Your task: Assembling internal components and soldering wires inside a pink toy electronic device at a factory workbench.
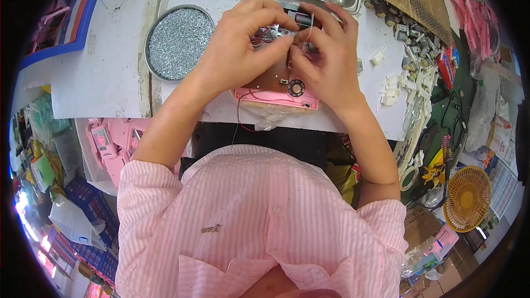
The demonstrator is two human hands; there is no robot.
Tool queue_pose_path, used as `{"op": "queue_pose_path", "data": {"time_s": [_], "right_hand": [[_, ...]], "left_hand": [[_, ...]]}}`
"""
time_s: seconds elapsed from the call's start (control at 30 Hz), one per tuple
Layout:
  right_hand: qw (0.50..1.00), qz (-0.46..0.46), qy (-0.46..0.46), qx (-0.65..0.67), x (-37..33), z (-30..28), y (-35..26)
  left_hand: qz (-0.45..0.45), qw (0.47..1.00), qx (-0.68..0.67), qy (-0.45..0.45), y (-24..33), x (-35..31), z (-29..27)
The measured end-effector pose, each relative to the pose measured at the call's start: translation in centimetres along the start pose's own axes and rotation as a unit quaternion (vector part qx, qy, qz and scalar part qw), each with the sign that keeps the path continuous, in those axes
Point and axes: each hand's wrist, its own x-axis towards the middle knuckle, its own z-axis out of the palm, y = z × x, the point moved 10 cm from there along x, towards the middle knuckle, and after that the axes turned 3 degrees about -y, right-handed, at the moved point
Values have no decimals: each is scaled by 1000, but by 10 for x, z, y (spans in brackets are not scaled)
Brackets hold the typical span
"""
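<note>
Head view: pink device [270, 81] beneath left hand [241, 37], right hand [333, 58].

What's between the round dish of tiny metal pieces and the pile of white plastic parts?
The head view shows the left hand, a pink casing with a brown board, and the right hand between them.

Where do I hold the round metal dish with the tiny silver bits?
I'd hold the round metal dish by its raised rim at the left, coming from the left side: the left forearm is close on its right. It lies flat with loose silver bits inside, so keep it level.
</note>
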Motion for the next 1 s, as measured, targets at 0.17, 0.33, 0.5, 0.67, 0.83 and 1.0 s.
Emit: {"op": "queue_pose_path", "data": {"time_s": [0.17,0.33,0.5,0.67,0.83,1.0], "right_hand": [[999,-16,34,18,-9,-16,-1],[999,-32,35,-1,-16,-20,-5],[1000,-26,2,-14,-9,-16,-2],[999,-30,13,24,-9,-32,2],[997,-50,46,33,-13,-53,5],[991,-48,84,94,-23,-54,20]], "left_hand": [[97,983,154,-17,11,-6,15],[229,954,194,12,25,-24,11],[-18,948,296,115,-2,-40,-13],[80,983,55,156,43,-31,0],[-73,974,-138,-164,1,5,50],[-147,948,-156,-235,-10,18,61]]}}
